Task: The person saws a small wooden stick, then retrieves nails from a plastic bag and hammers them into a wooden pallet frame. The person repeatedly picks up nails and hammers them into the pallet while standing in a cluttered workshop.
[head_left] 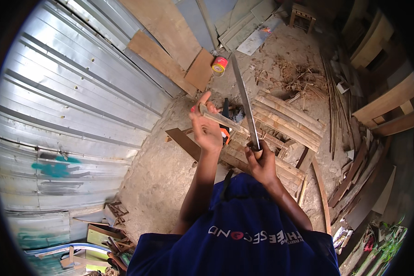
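My right hand [261, 162] is wrapped round the handle of a machete [243, 92], its long blade pointing up and away from me. My left hand [208, 126] is turned palm up and holds a carved wooden piece [221, 120] with a rounded, hooked end near the fingers. The far end of the wooden piece reaches right, close to the machete blade; whether they touch I cannot tell. Just beyond my left hand is a black and orange object [225, 133], partly hidden. A low slatted wooden bench [287, 120] stands under and beyond my hands.
Corrugated metal sheeting [78, 92] walls the left side, with plywood boards [163, 55] leaning beyond it. A red and yellow can [219, 65] sits on the dirt floor. Wood scraps [299, 76] lie far off; planks [354, 170] are stacked right. A small stool [302, 17] stands at the back.
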`<state>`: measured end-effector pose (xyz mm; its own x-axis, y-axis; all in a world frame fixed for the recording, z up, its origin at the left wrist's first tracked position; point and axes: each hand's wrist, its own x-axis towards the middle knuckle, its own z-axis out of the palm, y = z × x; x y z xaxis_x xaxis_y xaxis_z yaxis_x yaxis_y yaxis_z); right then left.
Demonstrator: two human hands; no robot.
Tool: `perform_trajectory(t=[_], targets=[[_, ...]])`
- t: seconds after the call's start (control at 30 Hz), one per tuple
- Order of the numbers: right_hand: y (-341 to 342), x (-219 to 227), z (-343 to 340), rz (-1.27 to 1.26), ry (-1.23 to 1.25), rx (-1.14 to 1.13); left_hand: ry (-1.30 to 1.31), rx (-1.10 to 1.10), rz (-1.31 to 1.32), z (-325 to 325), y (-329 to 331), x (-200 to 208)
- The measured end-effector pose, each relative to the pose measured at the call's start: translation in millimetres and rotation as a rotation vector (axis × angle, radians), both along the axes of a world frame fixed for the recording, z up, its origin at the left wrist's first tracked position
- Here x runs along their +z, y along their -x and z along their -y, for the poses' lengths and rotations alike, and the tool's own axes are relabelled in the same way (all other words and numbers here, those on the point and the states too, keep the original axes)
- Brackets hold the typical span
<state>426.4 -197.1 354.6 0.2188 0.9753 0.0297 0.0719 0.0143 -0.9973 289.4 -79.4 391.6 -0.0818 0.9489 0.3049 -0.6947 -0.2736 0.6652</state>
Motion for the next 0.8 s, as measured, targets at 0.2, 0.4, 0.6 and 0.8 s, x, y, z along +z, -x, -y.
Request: perform_trajectory(t=[0.2, 0.4, 0.6, 0.8], targets=[[-4.7, 37.7, 6.5, -0.028, 0.08, -0.037, -0.13, -0.022, -0.402, 3.2, -9.7, -5.6], [-9.5, 72.4, 9.9, 0.149, -0.076, -0.066, -0.175, -0.265, -0.298, 7.6, -22.1, -19.7], [-6.0, 89.7, 14.9, 0.337, -0.102, -0.066, -0.135, -0.172, -0.461, 20.3, -39.9, -17.4], [-3.5, 102.1, 17.9, 0.366, -0.107, -0.089, -0.219, -0.17, -0.616, 30.2, -46.0, 0.0]])
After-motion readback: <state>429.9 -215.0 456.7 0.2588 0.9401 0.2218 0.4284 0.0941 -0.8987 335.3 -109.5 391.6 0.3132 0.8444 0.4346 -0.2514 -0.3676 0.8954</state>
